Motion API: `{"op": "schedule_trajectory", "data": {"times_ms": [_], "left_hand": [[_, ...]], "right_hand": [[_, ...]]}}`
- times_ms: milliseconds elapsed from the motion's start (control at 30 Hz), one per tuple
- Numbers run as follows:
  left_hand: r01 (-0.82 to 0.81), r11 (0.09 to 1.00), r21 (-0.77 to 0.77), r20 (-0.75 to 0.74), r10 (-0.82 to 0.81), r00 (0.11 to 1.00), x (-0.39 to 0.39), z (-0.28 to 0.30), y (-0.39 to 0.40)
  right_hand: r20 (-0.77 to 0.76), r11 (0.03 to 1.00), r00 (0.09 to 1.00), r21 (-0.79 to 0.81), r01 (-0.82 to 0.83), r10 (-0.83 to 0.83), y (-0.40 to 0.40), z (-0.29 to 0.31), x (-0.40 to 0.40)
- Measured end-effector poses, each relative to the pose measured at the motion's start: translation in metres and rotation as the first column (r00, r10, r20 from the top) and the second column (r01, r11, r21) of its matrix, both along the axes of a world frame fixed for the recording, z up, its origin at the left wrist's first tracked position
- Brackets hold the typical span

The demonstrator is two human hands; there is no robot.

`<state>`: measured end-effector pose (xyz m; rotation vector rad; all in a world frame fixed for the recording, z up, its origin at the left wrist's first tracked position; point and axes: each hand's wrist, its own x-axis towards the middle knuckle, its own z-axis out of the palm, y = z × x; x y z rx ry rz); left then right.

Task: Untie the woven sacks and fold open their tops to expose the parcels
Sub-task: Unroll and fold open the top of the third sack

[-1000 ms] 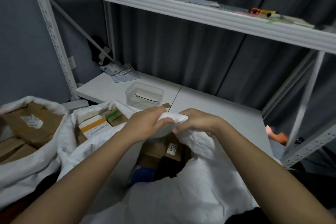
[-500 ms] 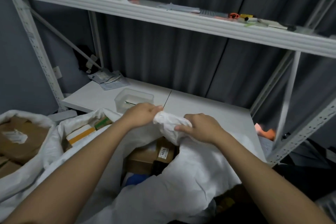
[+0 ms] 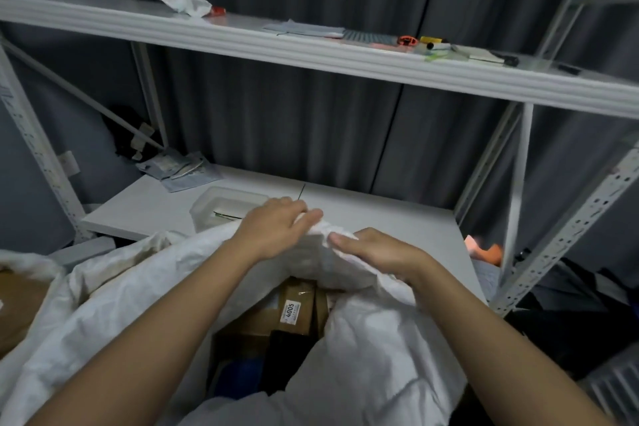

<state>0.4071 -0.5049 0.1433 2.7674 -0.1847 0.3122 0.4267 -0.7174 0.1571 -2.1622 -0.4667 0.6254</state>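
My fingers on the left hand are curled over the bunched far rim of the woven sack, closed on a wad of its cloth; my right hand lies just beside it, fingers bent down over the same roll of fabric and pressing it. The two hands nearly touch, with the gathered edge running left to right between them, across my view. The rim sits directly under my fingertips and on their far side, so I judge the next fold has to go away from me and downward, over the sack's outer wall.

Below my wrists the mouth is already open: a brown parcel with a white label stands just inside, with darker ones beneath it. I see no tie on this sack.

Beyond the rim there is bare table, which gives room to push the cloth out. A clear plastic tub sits close behind my left hand and could be nudged. Off to my left a second sack lies open too, well apart from my hands.
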Motion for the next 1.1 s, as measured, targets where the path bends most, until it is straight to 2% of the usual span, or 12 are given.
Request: {"op": "schedule_trajectory", "data": {"times_ms": [67, 100, 200, 267, 300, 367, 433, 567, 633, 767, 933, 1100], "left_hand": [[0.201, 0.975, -0.098, 0.016, -0.200, 0.980, -0.005, -0.004, -0.018], [0.226, 0.963, -0.146, -0.030, -0.233, 0.972, -0.003, -0.006, -0.019], [0.060, 0.977, -0.206, -0.215, -0.105, 0.971, 0.016, 0.001, -0.008], [-0.003, 1.000, -0.020, -0.218, -0.001, 0.976, 0.024, 0.007, -0.012], [0.020, 0.998, 0.051, -0.147, -0.012, 0.989, 0.025, 0.010, -0.020], [0.173, 0.981, -0.086, -0.056, -0.178, 0.982, 0.021, 0.011, -0.040], [0.264, 0.930, -0.255, -0.043, -0.284, 0.958, 0.018, 0.009, -0.054], [0.044, 0.980, -0.196, -0.034, -0.051, 0.998, 0.041, 0.022, -0.039], [0.080, 0.988, -0.134, 0.005, -0.080, 0.997, 0.044, 0.027, -0.040], [0.385, 0.907, -0.169, -0.003, -0.391, 0.920, 0.023, 0.031, -0.066], [0.273, 0.959, -0.070, 0.081, -0.267, 0.960, 0.047, 0.044, -0.060], [0.298, 0.955, -0.002, 0.026, -0.298, 0.954, 0.069, 0.051, -0.052]], "right_hand": [[-0.240, 0.973, 0.969, 0.206, 0.103, -0.052, -0.007, 0.002, 0.003], [-0.159, 0.971, 0.985, 0.215, 0.102, -0.068, -0.010, 0.002, 0.002], [0.544, 0.962, 0.836, -0.258, 0.090, 0.068, -0.022, -0.006, 0.005], [0.690, 0.945, 0.723, -0.261, 0.195, 0.041, -0.020, -0.006, 0.004], [0.622, 0.968, 0.781, -0.157, 0.197, -0.058, -0.020, -0.002, 0.005], [0.103, 0.964, 0.975, 0.201, 0.172, -0.196, -0.019, 0.006, 0.009], [-0.176, 0.935, 0.975, 0.305, 0.183, -0.133, -0.027, 0.016, 0.007], [0.368, 0.995, 0.925, 0.018, 0.099, -0.099, -0.047, 0.011, 0.004], [0.262, 0.978, 0.947, 0.142, 0.153, -0.186, -0.048, 0.012, 0.005], [-0.353, 0.849, 0.922, 0.428, 0.311, -0.160, -0.044, 0.023, 0.007], [0.191, 0.963, 0.947, 0.119, 0.240, -0.260, -0.057, 0.020, -0.006], [-0.125, 0.776, 0.923, 0.508, 0.374, -0.364, -0.060, 0.047, -0.011]]}}
